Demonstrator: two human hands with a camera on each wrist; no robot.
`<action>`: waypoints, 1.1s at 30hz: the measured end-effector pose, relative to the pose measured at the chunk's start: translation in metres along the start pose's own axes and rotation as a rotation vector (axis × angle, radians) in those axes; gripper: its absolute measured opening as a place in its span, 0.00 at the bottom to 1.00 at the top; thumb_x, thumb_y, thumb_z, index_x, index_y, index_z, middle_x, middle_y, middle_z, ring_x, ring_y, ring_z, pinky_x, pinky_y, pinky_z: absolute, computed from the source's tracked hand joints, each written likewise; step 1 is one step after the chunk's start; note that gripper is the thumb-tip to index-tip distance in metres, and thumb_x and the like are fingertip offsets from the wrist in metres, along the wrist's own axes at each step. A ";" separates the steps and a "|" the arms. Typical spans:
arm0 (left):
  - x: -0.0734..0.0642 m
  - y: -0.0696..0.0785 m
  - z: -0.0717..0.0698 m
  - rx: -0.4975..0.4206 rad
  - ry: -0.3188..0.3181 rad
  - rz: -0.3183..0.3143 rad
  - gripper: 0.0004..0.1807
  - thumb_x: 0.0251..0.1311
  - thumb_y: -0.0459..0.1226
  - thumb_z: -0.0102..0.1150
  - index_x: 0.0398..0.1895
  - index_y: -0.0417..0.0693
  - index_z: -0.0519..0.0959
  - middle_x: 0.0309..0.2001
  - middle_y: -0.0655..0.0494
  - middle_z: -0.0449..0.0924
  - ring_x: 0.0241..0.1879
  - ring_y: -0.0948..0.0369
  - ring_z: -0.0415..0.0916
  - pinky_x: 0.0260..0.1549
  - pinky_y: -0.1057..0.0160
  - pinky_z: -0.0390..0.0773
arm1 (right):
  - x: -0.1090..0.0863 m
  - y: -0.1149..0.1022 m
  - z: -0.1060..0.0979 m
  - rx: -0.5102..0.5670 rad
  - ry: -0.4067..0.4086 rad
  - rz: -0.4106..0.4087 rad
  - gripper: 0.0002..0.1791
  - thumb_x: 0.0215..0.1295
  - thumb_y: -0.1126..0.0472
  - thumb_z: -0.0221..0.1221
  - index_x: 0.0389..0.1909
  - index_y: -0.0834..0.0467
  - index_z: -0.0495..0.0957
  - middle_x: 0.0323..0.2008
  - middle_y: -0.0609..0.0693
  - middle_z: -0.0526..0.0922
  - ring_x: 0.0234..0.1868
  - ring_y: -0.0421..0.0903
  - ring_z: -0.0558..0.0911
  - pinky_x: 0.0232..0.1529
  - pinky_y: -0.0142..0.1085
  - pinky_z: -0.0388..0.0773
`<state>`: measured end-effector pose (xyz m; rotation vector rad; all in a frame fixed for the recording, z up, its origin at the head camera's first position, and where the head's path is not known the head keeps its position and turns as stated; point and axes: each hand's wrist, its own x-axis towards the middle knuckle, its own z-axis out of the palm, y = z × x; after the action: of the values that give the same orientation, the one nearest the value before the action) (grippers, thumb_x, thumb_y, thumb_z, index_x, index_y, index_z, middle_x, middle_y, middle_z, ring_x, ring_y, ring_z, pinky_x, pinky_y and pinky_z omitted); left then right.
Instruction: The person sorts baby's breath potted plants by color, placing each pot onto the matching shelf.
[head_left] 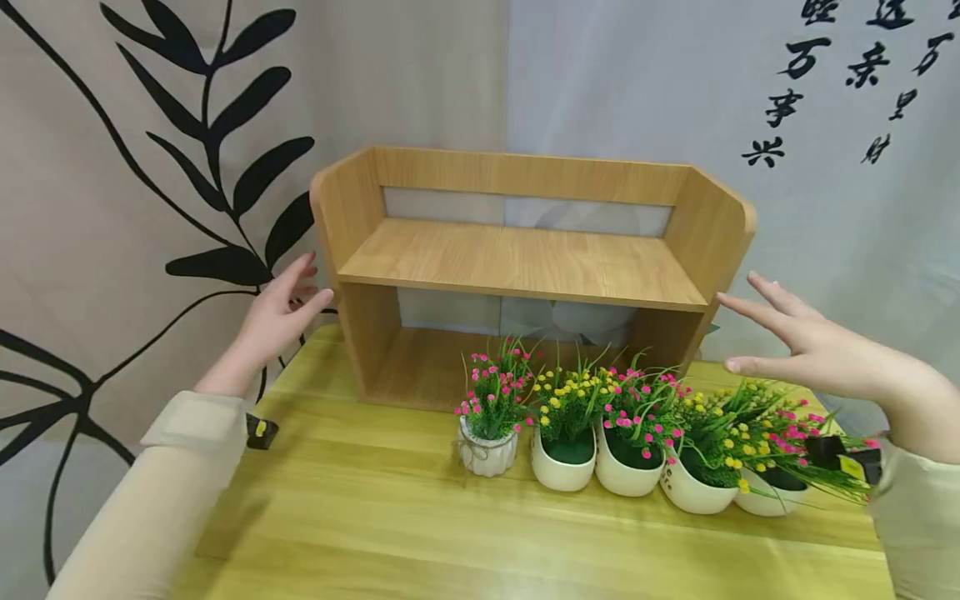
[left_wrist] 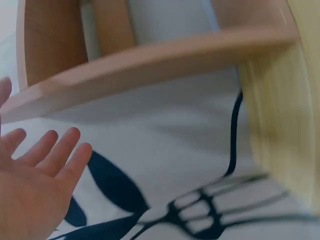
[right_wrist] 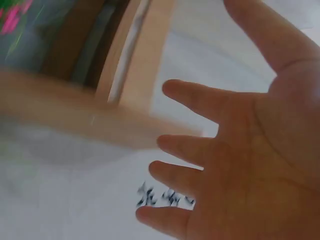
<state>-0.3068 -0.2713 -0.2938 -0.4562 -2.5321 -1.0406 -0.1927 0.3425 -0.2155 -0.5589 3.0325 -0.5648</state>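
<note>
A light wooden two-tier shelf (head_left: 525, 258) stands at the back of the table. Beside its left side panel, my left hand (head_left: 276, 321) hovers with spread fingers and holds nothing; the left wrist view shows a gap between that hand (left_wrist: 37, 185) and the wood. To the right of the shelf, my right hand (head_left: 813, 346) is held up above the potted flowers, fingers apart, palm toward the right side panel (head_left: 708, 237). Its index fingertip is close to the panel in the head view; whether they touch I cannot tell. In the right wrist view the right hand (right_wrist: 235, 155) is empty too.
Several white pots of pink and yellow artificial flowers stand in a row before the shelf, from a ribbed pot (head_left: 487, 450) to a leaning one (head_left: 772, 496) at the right. The yellowish wooden table (head_left: 420, 533) extends in front. Behind hangs a printed cloth (head_left: 600, 92).
</note>
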 end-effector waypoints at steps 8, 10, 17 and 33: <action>-0.005 -0.001 0.041 -0.213 0.284 0.030 0.31 0.69 0.39 0.54 0.74 0.56 0.60 0.62 0.44 0.72 0.54 0.48 0.74 0.41 0.72 0.70 | -0.008 -0.051 0.040 0.025 0.073 -0.204 0.47 0.60 0.49 0.66 0.76 0.42 0.50 0.77 0.50 0.32 0.74 0.63 0.37 0.59 0.72 0.45; -0.007 0.001 0.051 -0.241 0.363 0.045 0.30 0.68 0.35 0.55 0.72 0.55 0.63 0.60 0.45 0.73 0.53 0.49 0.74 0.40 0.73 0.69 | -0.010 -0.065 0.052 0.028 0.103 -0.261 0.48 0.59 0.49 0.67 0.76 0.41 0.50 0.77 0.49 0.34 0.74 0.62 0.38 0.64 0.69 0.39; -0.021 0.030 0.068 -0.382 0.509 0.012 0.26 0.66 0.25 0.53 0.68 0.37 0.66 0.57 0.35 0.72 0.53 0.43 0.71 0.44 0.70 0.69 | -0.012 -0.117 0.091 0.032 0.104 -0.450 0.54 0.58 0.40 0.64 0.78 0.45 0.43 0.77 0.48 0.34 0.75 0.53 0.41 0.70 0.56 0.36; -0.011 -0.013 0.114 -0.464 0.640 -0.181 0.22 0.67 0.31 0.54 0.65 0.47 0.72 0.54 0.47 0.75 0.50 0.62 0.71 0.48 0.66 0.71 | 0.016 -0.160 0.190 -0.080 -0.108 -0.668 0.54 0.57 0.32 0.59 0.78 0.45 0.44 0.77 0.51 0.41 0.74 0.53 0.50 0.66 0.56 0.57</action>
<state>-0.3261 -0.1998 -0.3817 0.0103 -1.7855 -1.5536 -0.1389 0.1319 -0.3366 -1.5647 2.7225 -0.3910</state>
